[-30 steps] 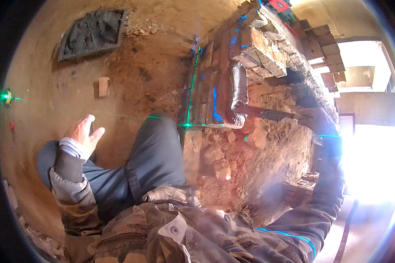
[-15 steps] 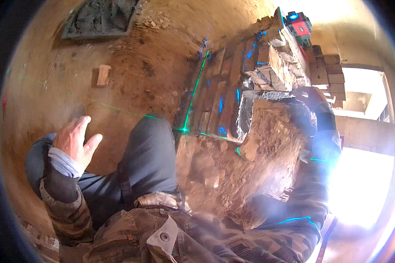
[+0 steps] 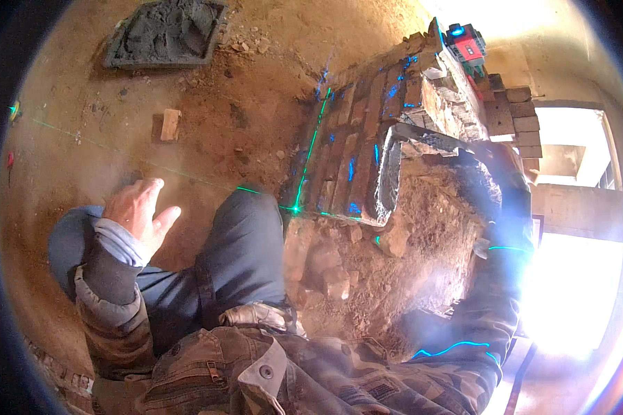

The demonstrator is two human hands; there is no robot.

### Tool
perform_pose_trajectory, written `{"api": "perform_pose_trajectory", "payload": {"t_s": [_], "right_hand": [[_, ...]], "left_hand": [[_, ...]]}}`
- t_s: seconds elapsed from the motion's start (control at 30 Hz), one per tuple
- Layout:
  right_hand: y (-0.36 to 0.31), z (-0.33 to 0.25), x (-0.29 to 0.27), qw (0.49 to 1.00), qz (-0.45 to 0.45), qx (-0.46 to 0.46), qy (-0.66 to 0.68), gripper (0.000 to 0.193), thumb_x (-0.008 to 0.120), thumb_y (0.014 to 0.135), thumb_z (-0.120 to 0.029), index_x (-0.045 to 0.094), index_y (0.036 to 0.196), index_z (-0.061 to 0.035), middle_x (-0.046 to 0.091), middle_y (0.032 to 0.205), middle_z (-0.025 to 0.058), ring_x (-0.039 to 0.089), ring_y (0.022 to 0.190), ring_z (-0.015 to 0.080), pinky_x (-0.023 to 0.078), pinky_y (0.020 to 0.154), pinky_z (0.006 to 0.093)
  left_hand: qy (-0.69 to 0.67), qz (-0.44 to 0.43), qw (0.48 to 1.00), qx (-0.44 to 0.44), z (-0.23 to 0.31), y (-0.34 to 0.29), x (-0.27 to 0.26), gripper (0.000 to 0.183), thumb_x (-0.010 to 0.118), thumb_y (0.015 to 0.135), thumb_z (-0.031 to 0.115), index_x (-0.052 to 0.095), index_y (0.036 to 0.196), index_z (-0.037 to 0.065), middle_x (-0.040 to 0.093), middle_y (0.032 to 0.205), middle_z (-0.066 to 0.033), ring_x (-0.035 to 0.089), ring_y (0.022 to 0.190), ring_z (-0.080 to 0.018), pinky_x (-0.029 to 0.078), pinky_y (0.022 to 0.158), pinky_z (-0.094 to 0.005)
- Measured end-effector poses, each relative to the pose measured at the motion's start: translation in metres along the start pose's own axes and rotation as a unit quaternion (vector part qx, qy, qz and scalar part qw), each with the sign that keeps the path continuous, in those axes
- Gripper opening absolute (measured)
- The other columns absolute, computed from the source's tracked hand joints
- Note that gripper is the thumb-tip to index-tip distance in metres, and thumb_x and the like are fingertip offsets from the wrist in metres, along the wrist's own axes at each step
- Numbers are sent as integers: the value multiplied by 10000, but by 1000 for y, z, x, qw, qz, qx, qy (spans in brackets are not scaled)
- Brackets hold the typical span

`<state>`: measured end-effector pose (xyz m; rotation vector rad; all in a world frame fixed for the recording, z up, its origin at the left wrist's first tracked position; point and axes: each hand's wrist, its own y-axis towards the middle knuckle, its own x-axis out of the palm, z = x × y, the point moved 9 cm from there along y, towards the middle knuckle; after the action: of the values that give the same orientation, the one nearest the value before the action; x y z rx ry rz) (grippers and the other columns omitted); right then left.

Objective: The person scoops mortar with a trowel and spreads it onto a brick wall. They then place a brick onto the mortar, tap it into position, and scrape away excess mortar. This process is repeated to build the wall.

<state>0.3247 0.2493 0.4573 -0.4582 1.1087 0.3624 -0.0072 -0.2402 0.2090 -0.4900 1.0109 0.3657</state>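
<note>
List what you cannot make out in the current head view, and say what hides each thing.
Right hand: head view, fingers blurred by glare and shadow.
Flat tool: head view, handle hidden by that hand.
Bright opening: head view, anything beyond washed out by glare.
Small red object: head view, too tiny to identify.
Jacket: head view, cut off by the lower edge.
</note>
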Motion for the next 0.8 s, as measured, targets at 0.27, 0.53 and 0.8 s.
{"api": "perform_pose_trajectory", "payload": {"t_s": [0.27, 0.53, 0.8], "right_hand": [[-82, -82, -3, 961, 117, -231, -100, 349, 659, 868, -148, 672, 1214, -186, 710, 961, 100, 703, 868, 285, 549, 712, 400], [-126, -101, 93, 950, 133, -236, -155, 535, 612, 830, -84, 580, 1343, -233, 571, 920, 82, 623, 871, 284, 533, 732, 441], [-194, -147, 157, 955, 43, -287, -58, 501, 673, 832, -176, 572, 1323, -200, 592, 1094, 81, 595, 1064, 267, 519, 889, 425]], "left_hand": [[-27, 8, 999, 25, -3, 5, 1, 493, 688, 894, 296, 578, 1242, -34, 633, 1219, -258, 607, 1132, -412, 494, 965, -449], [6, -32, 999, 20, 9, 10, 1, 509, 686, 886, 322, 591, 1238, -32, 650, 1197, -261, 634, 1086, -413, 506, 932, -460], [-31, -41, 999, 19, 5, 13, -4, 503, 693, 873, 328, 598, 1202, -41, 649, 1124, -288, 615, 1071, -445, 498, 908, -494]]}}
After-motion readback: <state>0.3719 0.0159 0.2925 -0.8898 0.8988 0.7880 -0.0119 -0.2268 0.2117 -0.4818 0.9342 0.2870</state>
